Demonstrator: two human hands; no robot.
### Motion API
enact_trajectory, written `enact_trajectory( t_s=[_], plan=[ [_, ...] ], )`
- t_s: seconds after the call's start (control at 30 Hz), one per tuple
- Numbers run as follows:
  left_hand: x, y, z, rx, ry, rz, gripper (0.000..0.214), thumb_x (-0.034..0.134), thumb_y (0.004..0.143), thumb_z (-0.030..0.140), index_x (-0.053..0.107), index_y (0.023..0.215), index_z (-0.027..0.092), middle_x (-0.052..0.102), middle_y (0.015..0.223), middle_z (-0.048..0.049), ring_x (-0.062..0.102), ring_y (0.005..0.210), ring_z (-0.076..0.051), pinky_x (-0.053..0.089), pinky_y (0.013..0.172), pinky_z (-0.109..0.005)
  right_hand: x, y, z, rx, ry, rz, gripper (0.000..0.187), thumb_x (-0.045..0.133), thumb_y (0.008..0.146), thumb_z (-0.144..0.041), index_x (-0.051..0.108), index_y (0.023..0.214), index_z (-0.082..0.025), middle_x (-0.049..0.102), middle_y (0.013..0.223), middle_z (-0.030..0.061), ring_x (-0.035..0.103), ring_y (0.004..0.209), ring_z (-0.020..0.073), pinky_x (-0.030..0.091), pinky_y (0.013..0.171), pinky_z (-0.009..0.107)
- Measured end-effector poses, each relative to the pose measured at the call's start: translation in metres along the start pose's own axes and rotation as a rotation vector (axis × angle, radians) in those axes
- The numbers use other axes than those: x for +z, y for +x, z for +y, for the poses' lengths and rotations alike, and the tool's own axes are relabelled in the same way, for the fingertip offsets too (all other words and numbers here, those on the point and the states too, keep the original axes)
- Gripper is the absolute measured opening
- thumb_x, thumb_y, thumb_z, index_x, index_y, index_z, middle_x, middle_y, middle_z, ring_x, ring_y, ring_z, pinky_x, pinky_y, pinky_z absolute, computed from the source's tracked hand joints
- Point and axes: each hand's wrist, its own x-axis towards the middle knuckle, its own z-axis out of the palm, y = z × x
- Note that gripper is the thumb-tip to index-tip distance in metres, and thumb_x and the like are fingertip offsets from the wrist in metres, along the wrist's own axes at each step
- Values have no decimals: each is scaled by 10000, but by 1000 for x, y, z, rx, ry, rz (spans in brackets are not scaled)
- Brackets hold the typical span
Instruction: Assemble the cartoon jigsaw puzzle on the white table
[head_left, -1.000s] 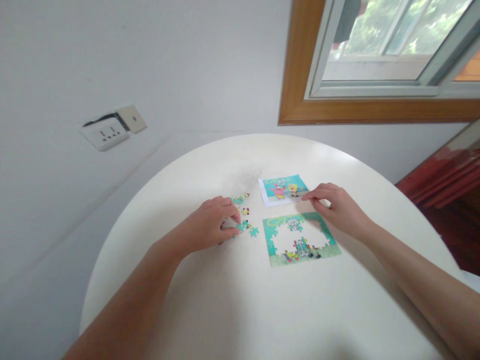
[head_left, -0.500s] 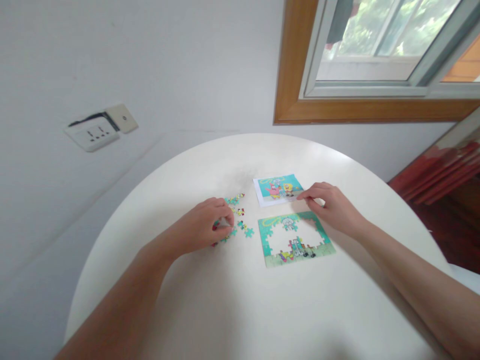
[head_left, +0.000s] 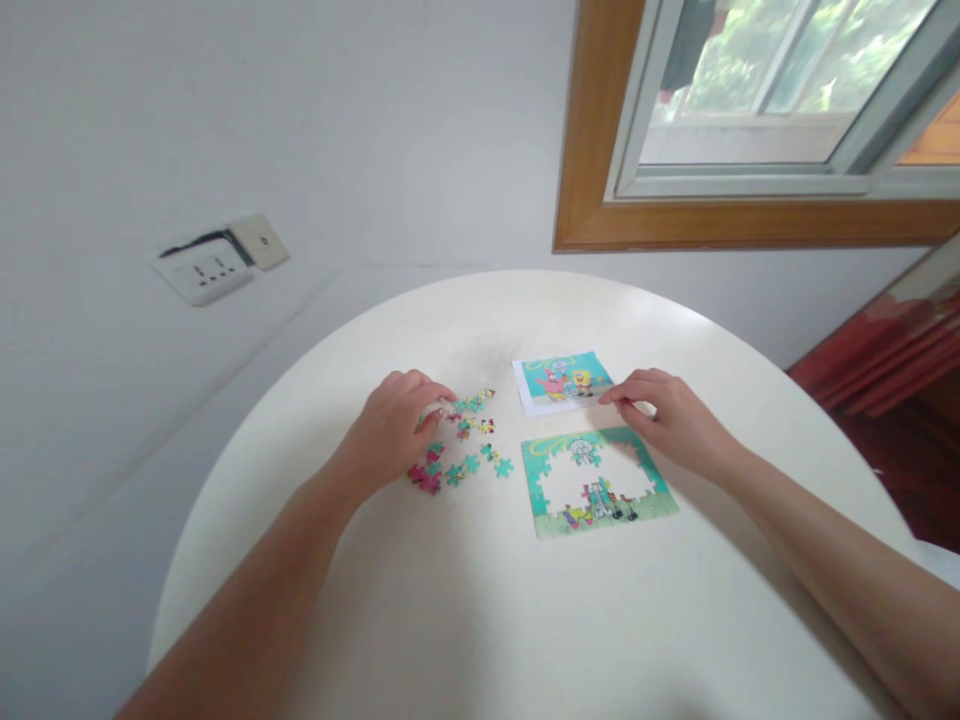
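Left hand (head_left: pixel 394 425), fingers parted, arches over knobbed pieces (head_left: pixel 465 428); right hand (head_left: pixel 667 415), grip indeterminable, is at four o'clock on the paper sheet (head_left: pixel 562 380).

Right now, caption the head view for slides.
Left hand by loose multicoloured jigsaw pieces, right hand by a teal paper print and an incomplete teal rectangular puzzle.

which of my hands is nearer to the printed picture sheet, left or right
Right. The right hand is at the lower right corner of the printed picture sheet; the left hand is off to its left, by the loose puzzle pieces.
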Motion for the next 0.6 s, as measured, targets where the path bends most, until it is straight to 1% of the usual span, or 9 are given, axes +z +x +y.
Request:
enact_trajectory(
  t_s=[0.17, 0.27, 0.37, 0.6],
  plan=[
    [-3, -1, 0, -55, 30, 65, 307, 436, 811, 121, 678, 989, 182, 609, 925, -89, 529, 919, -276, 432, 849, -448, 0, 0, 0, -10, -12, 2, 293, 487, 842, -137, 734, 946, -254, 704, 898, 44, 619, 868, 223, 452, 791, 373],
    [-4, -2, -1, -80, 38, 75, 328, 425, 793, 91, 692, 952, 196, 594, 907, -84, 524, 896, -265, 431, 841, -439, 0, 0, 0, -15, -15, 4, 290, 485, 843, -145, 734, 944, -254, 706, 893, 45, 623, 864, 224, 456, 792, 374],
    [-4, -2, -2, -82, 51, 72, 315, 443, 785, 91, 691, 941, 206, 588, 906, -76, 522, 899, -258, 425, 853, -432, 0, -1, 0, -18, -10, 8, 287, 485, 843, -149, 733, 941, -255, 707, 884, 42, 623, 851, 218, 459, 789, 370],
    [-2, -3, 0, -91, 65, 54, 294, 478, 794, 118, 672, 1002, 189, 599, 938, -78, 522, 923, -263, 422, 862, -429, 0, 0, 1, -28, -7, 4, 282, 477, 846, -151, 732, 930, -238, 706, 881, 43, 619, 844, 211, 461, 796, 366]
  ],
)
